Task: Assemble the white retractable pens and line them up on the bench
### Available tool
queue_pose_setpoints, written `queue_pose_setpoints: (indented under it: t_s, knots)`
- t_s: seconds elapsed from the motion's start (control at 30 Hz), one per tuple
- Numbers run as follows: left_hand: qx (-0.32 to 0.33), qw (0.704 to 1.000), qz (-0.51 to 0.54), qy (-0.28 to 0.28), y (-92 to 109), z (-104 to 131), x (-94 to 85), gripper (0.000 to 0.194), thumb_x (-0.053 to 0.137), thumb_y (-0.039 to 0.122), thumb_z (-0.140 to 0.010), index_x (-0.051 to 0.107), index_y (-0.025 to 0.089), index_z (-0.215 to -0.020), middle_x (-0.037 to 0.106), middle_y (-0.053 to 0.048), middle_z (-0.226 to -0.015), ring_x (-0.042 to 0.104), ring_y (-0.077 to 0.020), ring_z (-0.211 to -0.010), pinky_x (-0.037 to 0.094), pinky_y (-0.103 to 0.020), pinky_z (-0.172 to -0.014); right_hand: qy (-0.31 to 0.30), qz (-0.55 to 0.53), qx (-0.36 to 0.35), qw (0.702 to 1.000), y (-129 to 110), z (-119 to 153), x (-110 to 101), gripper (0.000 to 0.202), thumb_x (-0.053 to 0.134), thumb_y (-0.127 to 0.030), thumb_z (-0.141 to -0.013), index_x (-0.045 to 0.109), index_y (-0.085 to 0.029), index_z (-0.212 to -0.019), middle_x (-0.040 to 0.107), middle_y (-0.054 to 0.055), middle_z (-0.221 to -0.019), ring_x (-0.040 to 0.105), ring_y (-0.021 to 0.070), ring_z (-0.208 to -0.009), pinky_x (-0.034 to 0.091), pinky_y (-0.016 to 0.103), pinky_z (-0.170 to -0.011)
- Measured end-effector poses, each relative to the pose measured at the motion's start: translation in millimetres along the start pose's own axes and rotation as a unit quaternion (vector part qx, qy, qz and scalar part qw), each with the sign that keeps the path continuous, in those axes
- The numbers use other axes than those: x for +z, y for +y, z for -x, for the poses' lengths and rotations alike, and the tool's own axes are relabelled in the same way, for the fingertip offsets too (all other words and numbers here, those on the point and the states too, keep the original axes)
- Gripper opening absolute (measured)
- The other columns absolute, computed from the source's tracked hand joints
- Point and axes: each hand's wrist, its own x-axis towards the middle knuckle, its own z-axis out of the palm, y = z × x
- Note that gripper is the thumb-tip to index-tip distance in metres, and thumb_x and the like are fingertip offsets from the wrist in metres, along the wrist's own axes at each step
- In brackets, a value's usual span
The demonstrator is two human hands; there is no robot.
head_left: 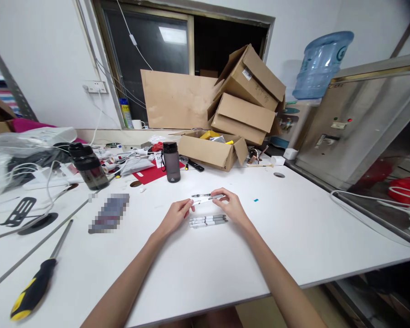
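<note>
My left hand (177,216) and right hand (231,207), both with a closed grip: a slim white pen (202,200) is held between them just above the white counter (198,269), its left end pinched by my left fingertips, its right end by my right. A dark-tipped pen (201,196) appears immediately beyond it, reaching toward my right fingers; whether my right grip touches that one too, I cannot tell. Nearer to me — between my wrists — a row of pens (208,221) lies side by side, roughly parallel to the pen I hold. Left of my left hand: a pixelated dark rectangular object (110,213), and, farther left and nearer, a yellow-and-black screwdriver (37,284) with its shaft pointing away from me. Beyond my hands: an upright grey bottle (172,165) beside a red sheet (148,174), and an open cardboard box (207,152) containing yellow items. Right of my right hand — a small blue scrap (256,200), flat on the surface.
</note>
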Motion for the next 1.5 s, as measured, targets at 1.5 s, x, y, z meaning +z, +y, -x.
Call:
queue_pose_setpoints:
  t_s: [1.5]
  knots:
    - [0.041,0.999,0.004,0.020,2.5,-1.9,0.7,0.043,0.040,0.053,-0.100,0.063,0.019,-0.090,0.049,0.002,-0.069,0.046,-0.0172,-0.068,0.034,-0.026,-0.065,0.022,0.011,0.101,0.995,15.5,-0.5,3.5,0.038,0.058,-0.054,-0.091,0.063,-0.021,-0.071,0.066,0.001,-0.072,0.057,0.0155,-0.063,0.045,0.028,-0.068]
